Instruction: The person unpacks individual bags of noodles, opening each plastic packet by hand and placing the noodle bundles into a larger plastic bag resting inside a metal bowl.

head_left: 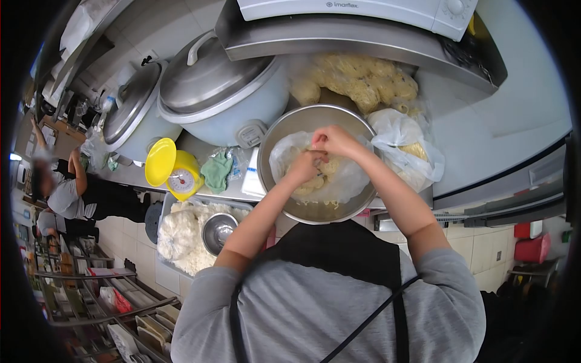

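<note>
A: Head view, item one?
B: Steel bowl (315,209) on the bench (484,139), centre. Inside it a clear bag (348,178) of yellow noodles (311,184).
A: Hands?
B: Left hand (305,164) and right hand (333,140) meet over the bag, fingers pinched on its plastic.
A: Surroundings?
B: Far: more bagged noodles (363,81). Left: yellow scale (175,169), two rice cookers (224,91). Near left: tray of white noodles (181,233). Far left: another person (78,193).

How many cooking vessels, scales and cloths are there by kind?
Large lidded grey metal cookers: 2
Round steel mixing bowls: 2
Yellow kitchen scale: 1
Crumpled green cloth: 1
Total: 6
</note>
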`<control>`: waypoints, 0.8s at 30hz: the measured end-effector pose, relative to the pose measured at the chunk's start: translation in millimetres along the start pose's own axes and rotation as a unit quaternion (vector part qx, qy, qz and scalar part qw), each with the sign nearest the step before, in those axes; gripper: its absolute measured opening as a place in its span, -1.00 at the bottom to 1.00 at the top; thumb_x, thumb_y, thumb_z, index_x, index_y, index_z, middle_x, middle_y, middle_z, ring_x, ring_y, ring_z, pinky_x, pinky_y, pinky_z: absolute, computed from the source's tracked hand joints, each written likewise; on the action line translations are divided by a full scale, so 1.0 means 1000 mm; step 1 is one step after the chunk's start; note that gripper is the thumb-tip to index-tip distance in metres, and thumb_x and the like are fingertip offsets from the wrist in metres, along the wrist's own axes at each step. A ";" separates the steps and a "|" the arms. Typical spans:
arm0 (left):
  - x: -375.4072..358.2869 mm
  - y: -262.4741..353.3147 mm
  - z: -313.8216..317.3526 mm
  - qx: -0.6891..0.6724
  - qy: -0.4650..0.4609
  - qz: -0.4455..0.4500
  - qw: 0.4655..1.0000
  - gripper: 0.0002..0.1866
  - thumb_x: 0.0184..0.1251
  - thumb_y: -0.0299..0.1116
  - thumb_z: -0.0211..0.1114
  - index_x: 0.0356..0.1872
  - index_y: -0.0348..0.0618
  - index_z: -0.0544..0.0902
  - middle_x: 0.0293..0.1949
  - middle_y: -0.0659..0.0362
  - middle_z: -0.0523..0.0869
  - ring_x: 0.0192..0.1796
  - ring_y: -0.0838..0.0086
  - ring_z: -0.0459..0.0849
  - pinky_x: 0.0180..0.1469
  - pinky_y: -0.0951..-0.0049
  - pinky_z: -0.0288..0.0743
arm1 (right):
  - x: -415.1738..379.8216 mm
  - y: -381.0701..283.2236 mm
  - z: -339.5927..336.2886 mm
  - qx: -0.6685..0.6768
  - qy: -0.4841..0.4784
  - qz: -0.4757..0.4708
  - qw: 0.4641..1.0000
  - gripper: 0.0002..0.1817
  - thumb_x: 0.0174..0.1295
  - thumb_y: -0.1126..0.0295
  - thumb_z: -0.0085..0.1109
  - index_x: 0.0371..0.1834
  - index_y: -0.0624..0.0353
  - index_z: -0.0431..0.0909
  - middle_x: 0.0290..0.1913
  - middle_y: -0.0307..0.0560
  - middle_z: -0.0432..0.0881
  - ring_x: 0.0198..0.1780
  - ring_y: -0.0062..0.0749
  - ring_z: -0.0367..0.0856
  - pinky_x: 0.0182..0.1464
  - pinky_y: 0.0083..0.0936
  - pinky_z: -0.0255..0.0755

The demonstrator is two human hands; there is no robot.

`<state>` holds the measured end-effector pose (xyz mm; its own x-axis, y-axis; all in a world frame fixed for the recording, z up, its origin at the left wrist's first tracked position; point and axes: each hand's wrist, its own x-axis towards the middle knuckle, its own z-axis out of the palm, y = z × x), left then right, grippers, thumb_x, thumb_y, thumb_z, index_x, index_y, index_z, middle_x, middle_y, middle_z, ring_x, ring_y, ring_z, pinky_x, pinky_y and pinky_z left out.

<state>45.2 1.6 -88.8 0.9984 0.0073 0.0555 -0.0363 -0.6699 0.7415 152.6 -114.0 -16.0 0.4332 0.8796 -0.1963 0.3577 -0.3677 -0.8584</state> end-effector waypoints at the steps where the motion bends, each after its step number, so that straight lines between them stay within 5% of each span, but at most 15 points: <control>1: 0.000 0.002 -0.003 0.001 0.003 0.001 1.000 -0.73 -0.13 -0.64 0.18 -0.31 -0.21 0.64 -0.16 -0.05 0.63 -0.10 0.15 0.58 0.01 0.31 0.40 | 0.020 0.010 -0.002 -0.078 0.079 -0.047 0.993 -0.85 0.01 0.45 0.19 -0.32 0.14 0.56 -0.47 -0.16 0.57 -0.36 -0.42 0.57 -0.33 -0.48 0.43; 5: -0.014 0.029 -0.026 0.013 0.027 0.046 0.998 -0.64 -0.17 -0.69 0.12 -0.23 -0.21 0.62 -0.10 0.01 0.61 0.01 0.13 0.52 0.10 0.27 0.33 | 0.074 -0.017 -0.021 -0.231 0.280 -0.057 0.930 -0.69 0.05 0.36 0.15 -0.09 -0.09 0.51 -0.17 0.00 0.55 -0.10 -0.14 0.55 -0.14 -0.24 0.44; 9: -0.031 0.063 -0.053 -0.062 0.032 0.007 0.998 -0.66 -0.02 -0.54 0.22 -0.12 -0.17 0.60 -0.02 0.06 0.59 0.04 0.21 0.52 0.05 0.34 0.39 | 0.156 -0.001 -0.034 -0.305 0.328 -0.101 0.888 -0.63 0.08 0.34 0.08 0.02 -0.11 0.44 -0.03 0.05 0.48 -0.03 -0.09 0.50 -0.06 -0.21 0.42; 13: -0.051 0.061 -0.072 -0.152 0.050 -0.067 0.985 -0.73 0.12 -0.48 0.22 -0.11 -0.19 0.60 -0.04 0.13 0.60 -0.03 0.40 0.56 -0.02 0.46 0.42 | 0.209 0.024 -0.050 -0.213 0.349 -0.021 0.912 -0.79 0.08 0.30 0.06 -0.20 -0.02 0.54 -0.06 0.13 0.49 -0.09 -0.05 0.52 -0.13 -0.19 0.42; 19: -0.056 0.025 -0.096 -0.239 0.149 -0.080 0.956 -0.82 0.18 -0.45 0.22 -0.20 -0.26 0.62 -0.23 0.17 0.67 -0.22 0.57 0.60 -0.17 0.60 0.44 | 0.161 0.006 -0.110 0.004 0.392 -0.147 0.908 -0.80 0.24 0.32 -0.07 -0.34 0.20 0.51 -0.30 -0.07 0.59 -0.28 -0.40 0.53 -0.28 -0.46 0.42; 21: -0.043 0.037 -0.109 -0.241 0.169 -0.076 0.953 -0.83 0.18 -0.45 0.22 -0.21 -0.27 0.63 -0.27 0.19 0.66 -0.24 0.61 0.58 -0.20 0.63 0.43 | 0.096 -0.048 -0.101 0.379 0.284 -0.105 0.875 -0.79 0.29 0.33 -0.13 -0.31 0.19 0.49 -0.35 -0.20 0.58 -0.35 -0.56 0.48 -0.31 -0.59 0.40; 24: -0.016 0.061 -0.130 -0.197 0.209 -0.054 0.956 -0.77 0.15 -0.46 0.25 -0.15 -0.25 0.60 -0.39 0.23 0.64 -0.33 0.69 0.52 -0.32 0.68 0.41 | 0.047 -0.071 -0.089 0.355 0.222 -0.126 0.900 -0.83 0.29 0.30 -0.10 -0.25 0.11 0.48 -0.34 -0.23 0.56 -0.39 -0.58 0.46 -0.32 -0.63 0.38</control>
<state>21.2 56.7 42.6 0.8961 0.4114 0.1667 -0.0300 -0.3184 0.9475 221.6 -73.2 78.4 0.7560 0.6437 0.1191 -0.0602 0.2494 -0.9665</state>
